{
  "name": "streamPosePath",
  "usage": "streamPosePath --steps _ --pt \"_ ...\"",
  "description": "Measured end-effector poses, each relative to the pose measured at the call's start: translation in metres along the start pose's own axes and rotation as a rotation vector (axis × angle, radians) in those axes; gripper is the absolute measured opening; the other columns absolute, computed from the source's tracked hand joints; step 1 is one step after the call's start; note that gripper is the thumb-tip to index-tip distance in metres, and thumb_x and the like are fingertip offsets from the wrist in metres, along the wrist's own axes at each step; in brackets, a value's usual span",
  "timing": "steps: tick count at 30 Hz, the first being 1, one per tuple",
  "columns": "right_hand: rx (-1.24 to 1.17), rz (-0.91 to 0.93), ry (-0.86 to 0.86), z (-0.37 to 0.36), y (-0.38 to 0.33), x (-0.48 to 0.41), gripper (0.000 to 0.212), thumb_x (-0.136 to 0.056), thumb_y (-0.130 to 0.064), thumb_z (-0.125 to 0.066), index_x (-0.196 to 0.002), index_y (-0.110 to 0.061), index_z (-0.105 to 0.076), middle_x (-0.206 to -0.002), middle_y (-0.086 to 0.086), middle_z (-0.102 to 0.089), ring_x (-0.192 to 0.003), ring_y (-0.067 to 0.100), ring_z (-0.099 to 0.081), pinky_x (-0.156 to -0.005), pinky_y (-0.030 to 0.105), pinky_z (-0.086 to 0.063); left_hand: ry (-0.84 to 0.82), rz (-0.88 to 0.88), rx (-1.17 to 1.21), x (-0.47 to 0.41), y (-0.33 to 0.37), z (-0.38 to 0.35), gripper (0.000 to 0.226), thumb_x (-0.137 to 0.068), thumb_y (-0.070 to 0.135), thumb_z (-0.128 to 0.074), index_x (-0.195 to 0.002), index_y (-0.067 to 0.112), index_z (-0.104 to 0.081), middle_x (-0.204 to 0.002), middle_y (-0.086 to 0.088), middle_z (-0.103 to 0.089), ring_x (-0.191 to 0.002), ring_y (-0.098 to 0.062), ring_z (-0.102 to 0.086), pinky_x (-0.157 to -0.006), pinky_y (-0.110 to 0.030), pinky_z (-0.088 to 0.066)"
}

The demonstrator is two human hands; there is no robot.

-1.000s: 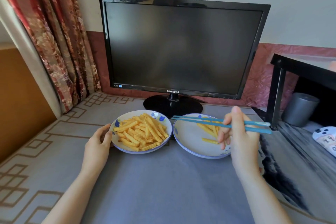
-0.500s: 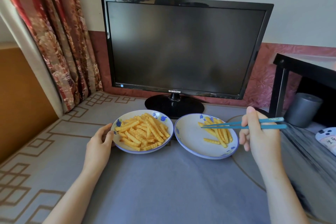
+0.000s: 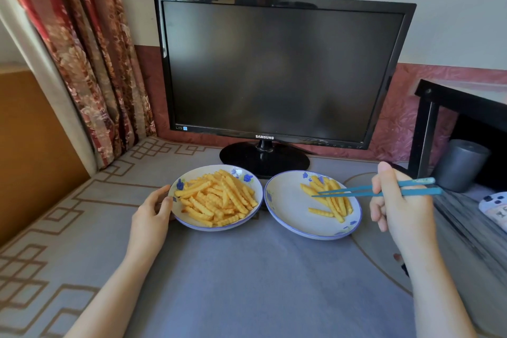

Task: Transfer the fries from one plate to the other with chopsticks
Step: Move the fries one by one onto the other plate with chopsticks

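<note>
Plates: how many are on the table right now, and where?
2. The left plate, piled with fries, sits by the left hand. The right plate, holding a few fries, touches it, under the chopsticks in the right hand. None look hidden.

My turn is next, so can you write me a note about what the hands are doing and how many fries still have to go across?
Left hand: resting against the rim of the left plate, steadying it.
Right hand: holding the blue chopsticks, tips over the right plate. The tips look empty, with no fry lifted.
Done: a small bunch of fries lies on the right plate.
Left: the big pile of fries on the left plate, most of the job. Reach the chopsticks back to the left plate, pinch a fry, carry it over.
</note>
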State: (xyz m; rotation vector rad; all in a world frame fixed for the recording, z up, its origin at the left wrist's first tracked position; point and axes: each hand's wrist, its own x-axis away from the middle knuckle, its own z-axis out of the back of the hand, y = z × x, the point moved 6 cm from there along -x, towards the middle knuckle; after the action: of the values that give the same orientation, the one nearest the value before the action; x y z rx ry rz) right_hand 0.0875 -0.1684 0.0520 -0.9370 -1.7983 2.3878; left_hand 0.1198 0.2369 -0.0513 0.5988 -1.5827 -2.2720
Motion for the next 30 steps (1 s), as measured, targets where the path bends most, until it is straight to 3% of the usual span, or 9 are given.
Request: streamPosePath --steps 7,17,21,30 --pt "-0.036 0.014 0.019 -0.006 -0.003 0.003 0.045 -0.101 -0.030 -0.042 -0.064 -0.006 -0.044 -0.035 0.007 -0.042 -0.030 0.020 -0.030 -0.032 0.019 -0.024 0.002 -0.010 -0.003 0.001 0.002 0.000 0.033 -0.099 0.016 -0.045 -0.129 0.015 -0.057 -0.113 -0.004 -0.066 -0.095 -0.022 -0.064 -0.070 -0.019 -0.041" --pt "-0.170 0.014 -0.077 -0.028 -0.004 0.008 0.043 -0.100 -0.030 -0.043 -0.063 -0.008 -0.046 -0.043 0.023 -0.042 -0.028 0.019 -0.033 -0.034 0.018 -0.026 -0.001 -0.007 0.002 0.001 0.001 0.001 0.032 -0.099 0.017 -0.046 -0.128 0.016 -0.058 -0.115 -0.004 -0.067 -0.101 -0.024 -0.064 -0.085 -0.031 -0.045" --pt "-0.173 0.023 -0.101 -0.026 -0.003 0.006 0.040 -0.101 -0.026 -0.042 -0.067 -0.005 -0.045 -0.045 0.024 -0.043 -0.027 0.015 -0.033 -0.033 0.017 -0.024 0.001 -0.009 -0.004 0.002 0.001 0.001 0.033 -0.098 0.017 -0.046 -0.128 0.015 -0.058 -0.116 -0.003 -0.066 -0.104 -0.024 -0.063 -0.085 -0.029 -0.043" --pt "-0.106 -0.028 -0.020 -0.007 0.005 -0.003 0.043 -0.101 -0.030 -0.041 -0.065 -0.005 -0.043 -0.035 0.009 -0.043 -0.026 0.019 -0.030 -0.032 0.018 -0.023 0.002 -0.011 0.001 0.002 0.003 0.001 0.033 -0.099 0.016 -0.046 -0.129 0.013 -0.058 -0.116 -0.005 -0.066 -0.100 -0.024 -0.064 -0.083 -0.028 -0.044"
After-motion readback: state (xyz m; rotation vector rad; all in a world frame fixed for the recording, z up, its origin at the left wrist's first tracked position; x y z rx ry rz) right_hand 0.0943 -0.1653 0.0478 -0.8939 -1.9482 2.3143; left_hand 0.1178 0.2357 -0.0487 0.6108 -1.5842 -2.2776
